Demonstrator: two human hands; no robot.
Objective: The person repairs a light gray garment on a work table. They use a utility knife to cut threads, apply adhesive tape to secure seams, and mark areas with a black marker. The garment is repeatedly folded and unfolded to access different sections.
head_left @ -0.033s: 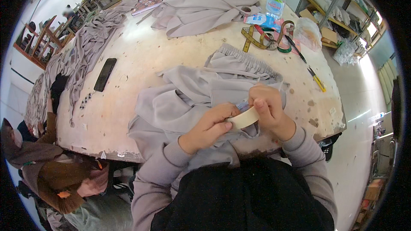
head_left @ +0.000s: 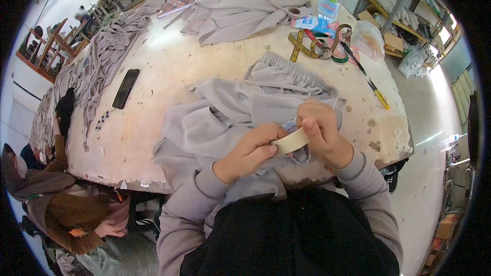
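Over the near edge of the table I hold a roll of cream masking tape point(head_left: 290, 143) between both hands. My left hand point(head_left: 254, 149) is closed on the roll's left side, its thumb along the rim. Fingers curled, my right hand point(head_left: 322, 132) grips the right side, thumb pressed at the tape's edge. Whether a tape end is lifted there is hidden. Beneath my hands lies a crumpled grey garment point(head_left: 204, 117) with a gathered elastic waistband point(head_left: 296, 74) at its far side.
A phone point(head_left: 126, 89) lies left of the garment. Far right are a water bottle point(head_left: 331, 0), a coiled tape measure point(head_left: 307, 46), a black pen point(head_left: 353, 53) and a yellow-handled cutter point(head_left: 379, 97). More grey fabric point(head_left: 240, 7) covers the back. A co-worker point(head_left: 76, 214) sits at left.
My hands and the tape roll stay almost in place. The co-worker at left has shifted an arm slightly.
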